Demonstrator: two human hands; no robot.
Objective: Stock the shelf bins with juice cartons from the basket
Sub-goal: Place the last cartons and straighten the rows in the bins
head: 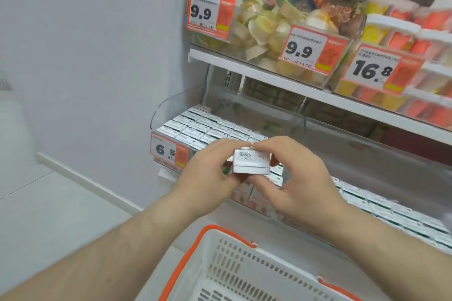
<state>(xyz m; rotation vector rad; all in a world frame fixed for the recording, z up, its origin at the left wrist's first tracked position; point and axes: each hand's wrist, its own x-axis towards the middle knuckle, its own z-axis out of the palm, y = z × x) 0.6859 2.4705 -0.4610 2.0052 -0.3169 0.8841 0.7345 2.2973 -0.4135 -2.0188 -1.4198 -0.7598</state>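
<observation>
A small white juice carton (250, 162) with a printed date code on top is held in front of the lower shelf bin. My left hand (210, 173) grips its left side and my right hand (296, 173) grips its right side, fingers curled round it. Behind them, a clear-walled shelf bin (171, 110) holds several rows of white cartons (208, 127). More cartons (391, 210) fill the shelf to the right. The white basket (234, 266) with an orange rim sits below my hands; the part of its floor in view shows no cartons.
A price tag reading 6.5 (168, 151) hangs on the bin's front. The upper shelf (269, 76) carries clear bins of fruit cups with tags 9.9 and 16.8. A plain wall (85, 56) and floor lie to the left.
</observation>
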